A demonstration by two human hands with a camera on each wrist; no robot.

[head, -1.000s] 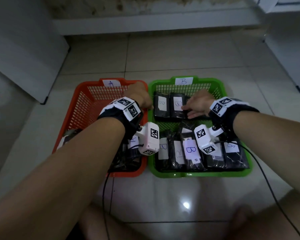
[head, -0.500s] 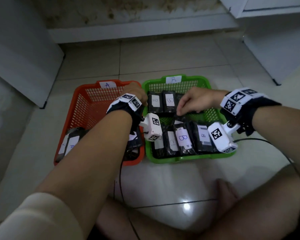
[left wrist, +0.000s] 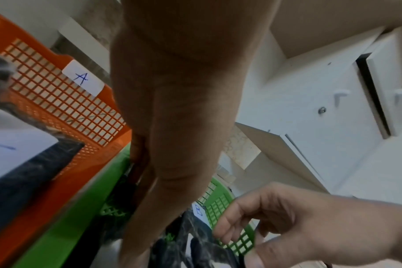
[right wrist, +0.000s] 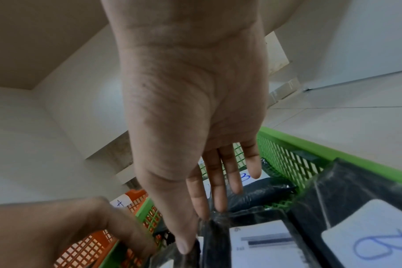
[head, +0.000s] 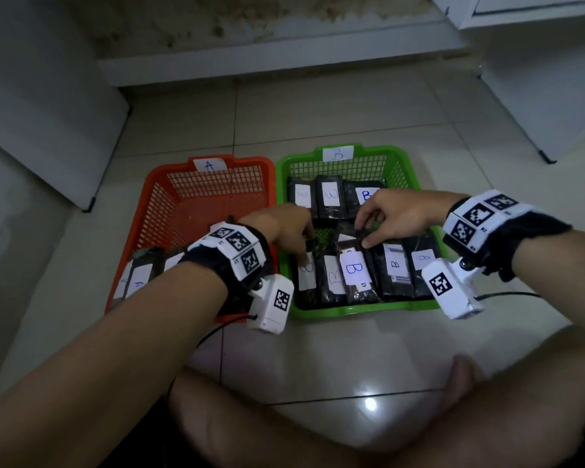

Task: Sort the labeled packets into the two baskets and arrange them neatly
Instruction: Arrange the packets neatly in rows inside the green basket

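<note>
The orange basket (head: 156, 211) labelled A holds a few black packets (head: 139, 282) at its front left. Next to it, the green basket (head: 352, 310) labelled B has three packets in a back row (head: 330, 197) and several in a front row. My right hand (head: 363, 236) pinches the top edge of the middle front packet (head: 353, 268), thumb against fingers (right wrist: 218, 190). My left hand (head: 306, 239) reaches down over the divide between the baskets. Its fairly straight fingers touch the leftmost front packet (head: 306, 275), and their tips are hidden among the packets.
The baskets stand on a pale tiled floor (head: 335, 106), with a wall ledge (head: 267, 62) behind them. White cabinets stand at the left (head: 48, 123) and right (head: 537, 89). My crossed legs (head: 318, 427) lie just in front of the baskets, and a cable (head: 217, 329) trails there.
My right hand has come off the back row's third packet to the middle front packet. My left hand has moved from the rim between the baskets down to the green basket's front left.
</note>
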